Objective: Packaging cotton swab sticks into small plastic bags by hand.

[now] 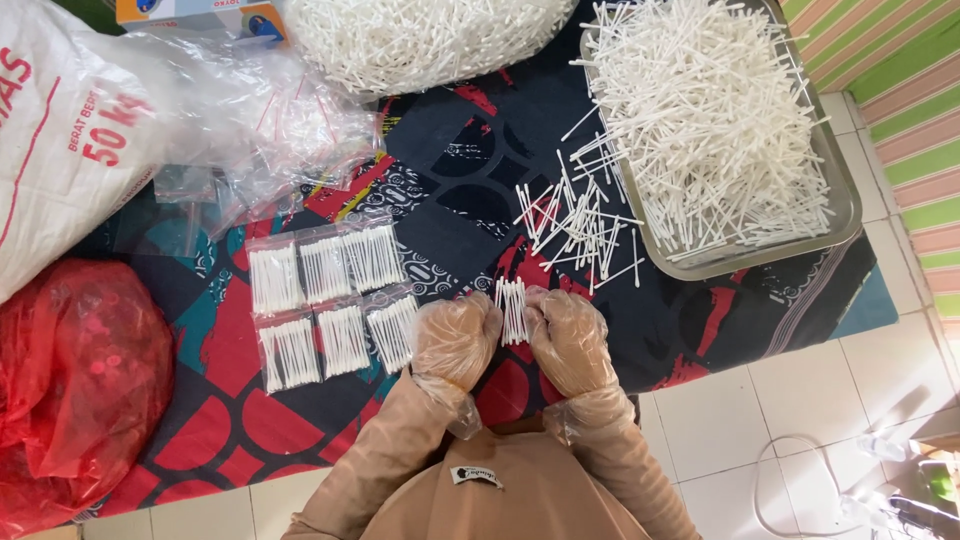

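A small bundle of white cotton swabs [512, 310] stands between the two hands, its long axis running away from the person, the far tips pointing toward the loose scatter of swabs and the near end hidden between the palms. The sticks lie parallel and tight together, thin white stems with slightly thicker tips, the far ends roughly level. The left hand [455, 340], in a clear thin plastic glove, presses against the bundle's left side with fingers curled; the right hand [568, 340], gloved the same way, closes on its right side. Both hands grasp the bundle together, low over the dark patterned mat with red and blue shapes [450, 180].

Just left of the left hand lie six small clear plastic packets filled with white swabs [330, 305], set in two rows of three, the nearest packet almost touching the glove. Ahead of the bundle a loose scatter of white swabs [580, 225] lies crisscrossed on the mat, and beyond it, to the right, a rectangular clear tray heaped with white swabs [845, 215] sits with its near edge close to the scatter. A strip of bare mat lies between the hands and the scatter. A pile of empty clear plastic bags [290, 140] lies at far left, and a red plastic sack [70, 380] sits by the mat's left edge. White floor tiles [800, 420] begin right of the mat.
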